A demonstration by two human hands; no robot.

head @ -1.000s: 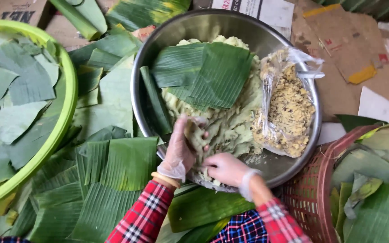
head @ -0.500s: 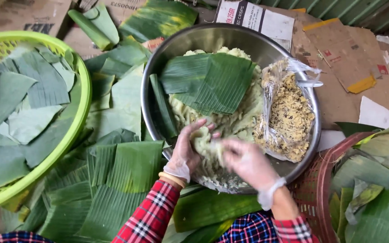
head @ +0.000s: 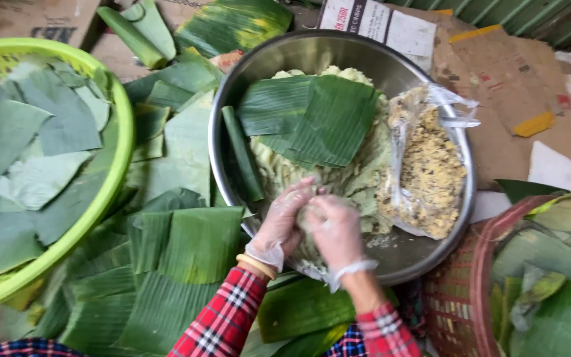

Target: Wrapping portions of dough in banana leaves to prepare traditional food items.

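Both gloved hands, the left hand (head: 284,221) and right hand (head: 336,231), close together around a pale lump of dough (head: 306,218) at the near edge of the steel bowl (head: 232,86); it looks soft and sticky, best cupped from below. The bowl also holds more dough, banana leaf pieces (head: 312,116) and, on the right, a clear bag of crumbly yellow filling (head: 427,172), while the green basket (head: 117,106) on the left carries cut leaves.

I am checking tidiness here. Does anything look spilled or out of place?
A few yellow crumbs lie loose on the steel bowl bottom, below the open plastic bag of filling. Otherwise nothing stands out; both gloved hands work over the dough.
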